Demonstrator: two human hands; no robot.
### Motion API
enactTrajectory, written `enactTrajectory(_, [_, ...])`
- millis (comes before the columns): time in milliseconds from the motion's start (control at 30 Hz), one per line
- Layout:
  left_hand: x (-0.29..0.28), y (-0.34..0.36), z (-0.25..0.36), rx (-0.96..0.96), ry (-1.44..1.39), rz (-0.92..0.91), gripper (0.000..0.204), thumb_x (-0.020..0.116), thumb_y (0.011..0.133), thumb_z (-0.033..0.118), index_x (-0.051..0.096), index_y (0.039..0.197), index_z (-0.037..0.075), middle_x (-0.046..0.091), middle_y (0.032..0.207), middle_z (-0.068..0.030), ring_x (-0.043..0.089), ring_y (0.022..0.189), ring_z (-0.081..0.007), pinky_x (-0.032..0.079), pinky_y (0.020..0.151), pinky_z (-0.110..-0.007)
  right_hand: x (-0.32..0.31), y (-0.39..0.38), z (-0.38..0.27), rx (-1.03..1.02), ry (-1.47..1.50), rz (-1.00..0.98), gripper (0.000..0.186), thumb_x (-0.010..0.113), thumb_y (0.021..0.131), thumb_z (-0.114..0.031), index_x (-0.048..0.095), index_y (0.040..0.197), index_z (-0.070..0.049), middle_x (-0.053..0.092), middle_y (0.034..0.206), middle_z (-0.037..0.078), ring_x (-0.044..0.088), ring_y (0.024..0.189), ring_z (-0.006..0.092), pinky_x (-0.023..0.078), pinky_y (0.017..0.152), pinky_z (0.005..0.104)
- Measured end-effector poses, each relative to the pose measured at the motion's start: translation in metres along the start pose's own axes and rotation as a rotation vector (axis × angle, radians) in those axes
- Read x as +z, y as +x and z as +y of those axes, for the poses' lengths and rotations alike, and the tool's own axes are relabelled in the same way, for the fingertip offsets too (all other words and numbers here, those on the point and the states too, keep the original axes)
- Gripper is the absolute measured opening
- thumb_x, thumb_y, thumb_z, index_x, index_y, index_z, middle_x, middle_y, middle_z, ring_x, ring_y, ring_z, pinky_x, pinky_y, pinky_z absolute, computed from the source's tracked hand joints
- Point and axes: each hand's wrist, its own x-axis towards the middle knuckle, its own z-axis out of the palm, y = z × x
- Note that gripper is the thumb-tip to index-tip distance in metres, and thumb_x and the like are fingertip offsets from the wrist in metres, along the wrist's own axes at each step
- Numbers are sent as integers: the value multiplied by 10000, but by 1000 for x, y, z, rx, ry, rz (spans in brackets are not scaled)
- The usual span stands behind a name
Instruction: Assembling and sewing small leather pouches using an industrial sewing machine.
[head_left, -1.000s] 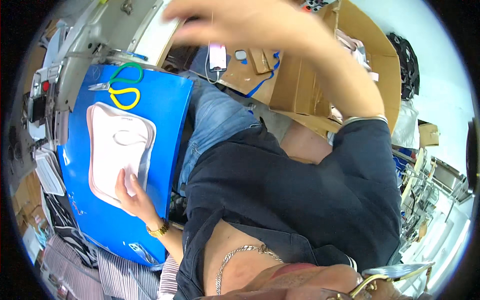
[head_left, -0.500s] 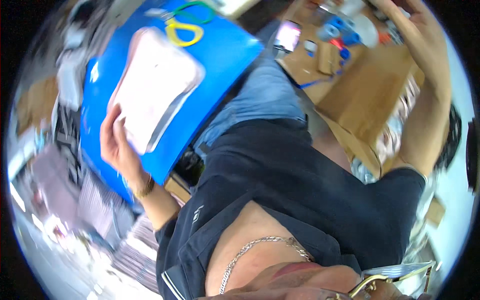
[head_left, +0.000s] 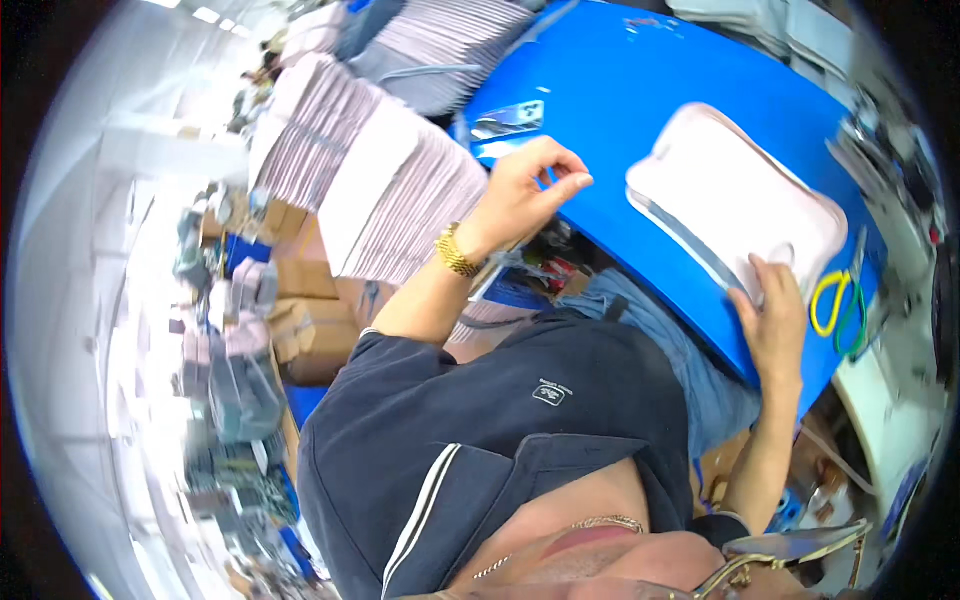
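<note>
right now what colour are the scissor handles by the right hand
Yellow and green handles on the scissors, beside the right hand on the blue table; head view.

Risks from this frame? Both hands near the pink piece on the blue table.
1. The right hand presses only one corner of the pale pink padded piece; the rest lies free and might shift on the blue table.
2. The scissors lie just beside that hand near the table edge; a sweep might knock them off.
3. The left hand hovers at the table's near edge, beside the striped fabric stacks, and may snag them.
</note>
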Motion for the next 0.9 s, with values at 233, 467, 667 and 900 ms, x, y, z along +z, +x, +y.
enactTrajectory(233, [-171, -23, -52, -251, 499, 388, 209, 708, 869, 210, 724, 969, 28, 721, 849, -80, 667, 748, -149, 527, 708, -282, 21, 10, 17, 49, -2, -49, 160, 685, 842, -105, 658, 972, -16, 612, 876, 151, 626, 799, 339, 493, 718, 402])
enactTrajectory(467, [-284, -57, -186, -785, 684, 101, 357, 654, 873, 334, 714, 1044, 26, 725, 855, -127, 678, 750, -209, 520, 705, -329, 24, 8, 26, 68, 21, 41, 114, 690, 842, -104, 662, 922, -28, 629, 841, 135, 640, 750, 313, 498, 671, 381])
enactTrajectory(667, [-293, -109, -244, -1053, 660, 91, 665, 481, 912, 544, 635, 1180, -45, 613, 1222, -265, 568, 1178, -382, 420, 1005, -410, 29, 11, 25, 31, 19, 91, 109, 702, 831, -109, 663, 906, -41, 620, 815, 123, 633, 729, 300, 493, 645, 373])
enactTrajectory(900, [-255, -115, -220, -916, 744, 439, 621, 501, 912, 538, 654, 1098, -34, 652, 1105, -272, 613, 1050, -404, 460, 904, -431, 30, 5, 23, 37, -1, 114, 104, 708, 824, -111, 667, 895, -48, 616, 802, 115, 630, 716, 291, 488, 634, 370])
